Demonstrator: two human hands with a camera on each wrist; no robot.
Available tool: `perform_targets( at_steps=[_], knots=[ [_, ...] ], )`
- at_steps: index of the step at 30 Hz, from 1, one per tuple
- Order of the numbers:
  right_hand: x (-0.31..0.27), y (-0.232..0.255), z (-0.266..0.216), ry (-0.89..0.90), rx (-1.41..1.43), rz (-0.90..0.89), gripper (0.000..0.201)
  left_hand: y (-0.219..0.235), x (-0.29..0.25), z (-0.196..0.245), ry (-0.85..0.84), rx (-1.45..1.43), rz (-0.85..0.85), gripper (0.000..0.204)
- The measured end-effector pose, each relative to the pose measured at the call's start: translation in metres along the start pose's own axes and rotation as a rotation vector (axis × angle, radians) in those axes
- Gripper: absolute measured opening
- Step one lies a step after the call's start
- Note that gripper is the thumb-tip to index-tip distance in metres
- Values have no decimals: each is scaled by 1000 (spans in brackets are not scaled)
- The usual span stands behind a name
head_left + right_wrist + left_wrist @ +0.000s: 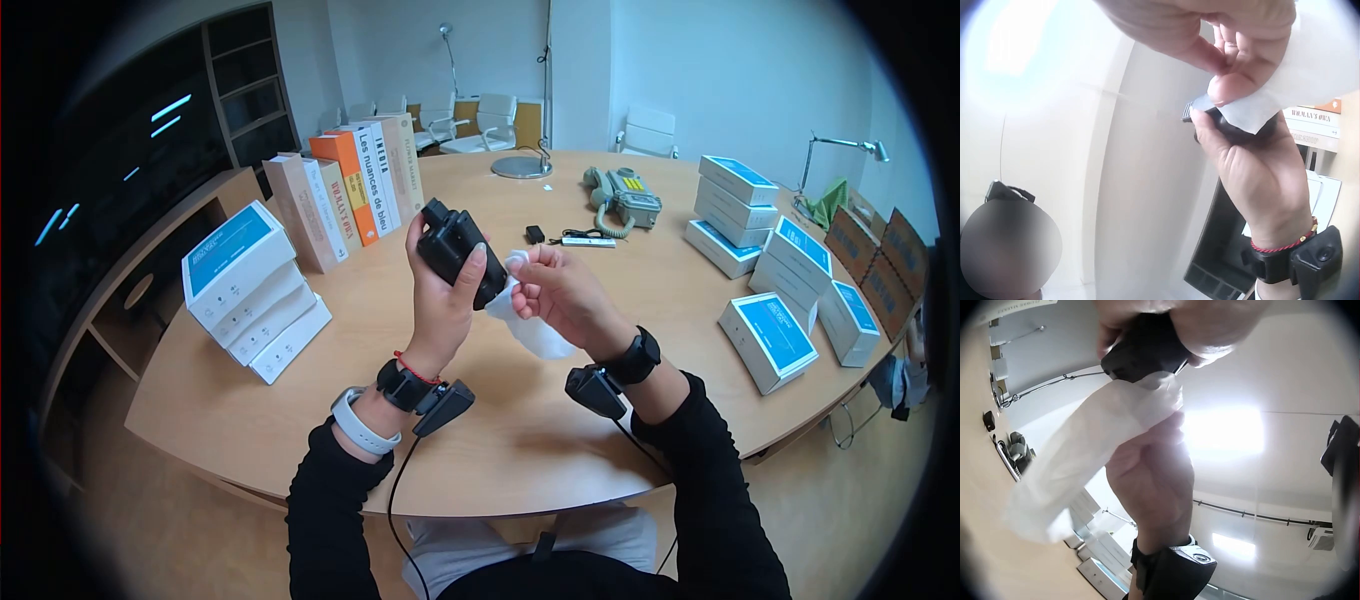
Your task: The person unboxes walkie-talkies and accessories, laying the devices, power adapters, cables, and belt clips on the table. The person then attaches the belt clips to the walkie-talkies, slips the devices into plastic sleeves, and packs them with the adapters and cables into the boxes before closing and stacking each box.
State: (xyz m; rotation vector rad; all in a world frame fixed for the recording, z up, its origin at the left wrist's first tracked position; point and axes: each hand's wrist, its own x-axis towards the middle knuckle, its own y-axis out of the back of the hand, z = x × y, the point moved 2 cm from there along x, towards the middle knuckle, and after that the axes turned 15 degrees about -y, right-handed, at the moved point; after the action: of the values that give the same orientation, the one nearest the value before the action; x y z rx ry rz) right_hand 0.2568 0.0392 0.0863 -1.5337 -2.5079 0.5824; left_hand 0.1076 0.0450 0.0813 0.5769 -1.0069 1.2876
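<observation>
My left hand (pixel 440 315) grips a black boxy device (pixel 458 247) above the table, its thumb lying along the near side. Beside it, my right hand (pixel 578 305) pinches a thin, soft white sheet (pixel 540 336) between thumb and fingers. The sheet hangs below the fingers and overlaps the device's lower end. From the left wrist, the white sheet (pixel 1085 450) trails down in a long fold from the black device (pixel 1147 350). In the right wrist view, the sheet (pixel 1254 112) lies across part of the device, whose ribbed end shows beside the left thumb.
White boxes with blue tops stand stacked at the left (pixel 240 255) and right (pixel 770 345). A row of upright books (pixel 350 180) is behind the left stack. Farther back are a corded telephone (pixel 625 198), a small black adapter (pixel 535 234), a white strip (pixel 588 240) and a lamp base (pixel 520 167).
</observation>
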Motion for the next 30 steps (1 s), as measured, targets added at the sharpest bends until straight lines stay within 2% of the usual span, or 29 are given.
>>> perform_targets(
  at_steps=[5,7,8,10,12,13,14,17,18,20,22,24,25,27,30],
  knots=[
    [1,0,3,-34,-60,21,14,0,1,-1,-8,-22,58,70],
    [1,6,-4,62,-307,126,18,2,4,5,26,-73,126,68],
    [1,10,-6,64,-307,129,18,13,7,0,40,-21,86,57],
    [-1,18,-16,366,-986,507,27,21,17,16,336,-185,-50,46],
    [-1,20,-21,380,-983,566,29,18,23,40,514,-273,-286,42],
    [-2,20,-22,304,-853,527,30,13,21,48,490,-151,-409,67],
    [-3,19,-24,231,-725,487,31,12,21,49,485,-140,-533,69],
    [-8,14,-27,259,-759,421,29,6,19,51,395,164,-819,64],
    [-7,15,-27,258,-757,423,29,5,18,49,396,164,-821,64],
    [-8,17,-29,380,-747,447,28,5,16,46,88,415,-813,65],
    [-7,23,-32,399,-743,426,25,9,19,43,76,442,-848,71],
    [-7,25,-32,418,-741,401,22,10,21,46,348,384,-736,72],
    [-6,23,-31,419,-747,377,21,8,20,48,425,255,-714,71],
    [-5,21,-30,421,-753,356,20,7,17,47,462,187,-724,70],
    [-7,20,-30,455,-796,427,20,2,15,50,513,88,-720,66]
  ],
)
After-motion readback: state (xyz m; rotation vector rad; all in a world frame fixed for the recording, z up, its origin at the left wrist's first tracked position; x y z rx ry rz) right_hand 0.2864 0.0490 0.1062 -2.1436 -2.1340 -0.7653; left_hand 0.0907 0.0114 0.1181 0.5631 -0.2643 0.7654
